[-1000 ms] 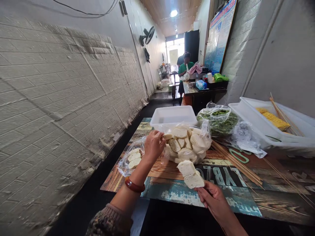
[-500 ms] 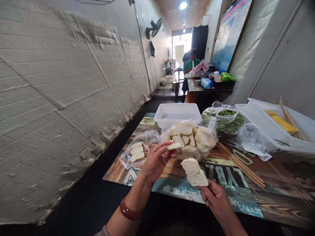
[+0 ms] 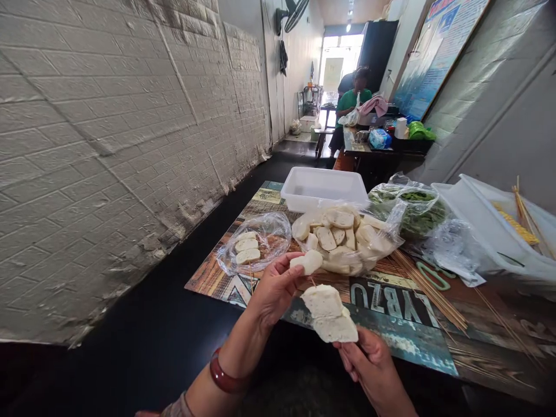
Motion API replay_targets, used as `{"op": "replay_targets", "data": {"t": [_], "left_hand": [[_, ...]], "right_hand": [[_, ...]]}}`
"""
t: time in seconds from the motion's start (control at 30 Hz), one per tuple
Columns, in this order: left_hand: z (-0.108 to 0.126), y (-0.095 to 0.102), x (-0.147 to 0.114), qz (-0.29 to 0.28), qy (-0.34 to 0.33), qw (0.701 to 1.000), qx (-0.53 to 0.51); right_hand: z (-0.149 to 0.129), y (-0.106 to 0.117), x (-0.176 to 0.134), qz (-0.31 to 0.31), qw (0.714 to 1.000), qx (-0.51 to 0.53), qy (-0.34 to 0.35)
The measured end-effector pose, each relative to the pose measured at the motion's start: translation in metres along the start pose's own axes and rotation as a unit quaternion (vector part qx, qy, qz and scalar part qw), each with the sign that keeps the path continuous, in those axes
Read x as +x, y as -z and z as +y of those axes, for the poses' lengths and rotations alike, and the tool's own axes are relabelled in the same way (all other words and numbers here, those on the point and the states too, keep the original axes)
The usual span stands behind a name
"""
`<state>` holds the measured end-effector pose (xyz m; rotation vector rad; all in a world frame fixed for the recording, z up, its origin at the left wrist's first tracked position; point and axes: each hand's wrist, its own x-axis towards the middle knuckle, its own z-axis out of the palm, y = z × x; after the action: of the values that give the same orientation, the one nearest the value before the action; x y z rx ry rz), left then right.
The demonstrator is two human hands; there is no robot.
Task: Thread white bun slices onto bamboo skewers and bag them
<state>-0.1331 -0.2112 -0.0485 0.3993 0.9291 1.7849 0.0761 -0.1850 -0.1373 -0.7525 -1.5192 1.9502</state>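
Between the thumb and fingers of my left hand is a pale white slice, perhaps fish cake. My right hand is closed on a skewer that carries two similar slices; its tip shows just below the loose slice. Most of the stick is hidden by the slices and my fingers. Behind my hands lies a clear plastic bag full of such slices. To the left, a skewer of slices rests on a flat clear bag.
A white plastic tub stands behind the bag of slices. Farther right are bagged green leaves, loose bamboo skewers and white bins with corn and sticks. A person in green sits at a farther table.
My left hand's slice has turned to show its flat face. The skewer in my right hand has moved left, and its tip is now close to that slice. The view has shifted.
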Motion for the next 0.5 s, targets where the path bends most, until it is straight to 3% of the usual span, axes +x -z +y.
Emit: {"op": "replay_targets", "data": {"t": [0.1, 0.5], "left_hand": [[0.004, 0.001, -0.007, -0.012, 0.024, 1.0, -0.007], [0.011, 0.006, -0.018, -0.001, -0.017, 1.0, 0.002]], "right_hand": [[0.005, -0.005, 0.0, -0.002, 1.0, 0.003, -0.003], [0.007, -0.013, 0.0, 0.015, 0.999, -0.003, -0.035]]}}
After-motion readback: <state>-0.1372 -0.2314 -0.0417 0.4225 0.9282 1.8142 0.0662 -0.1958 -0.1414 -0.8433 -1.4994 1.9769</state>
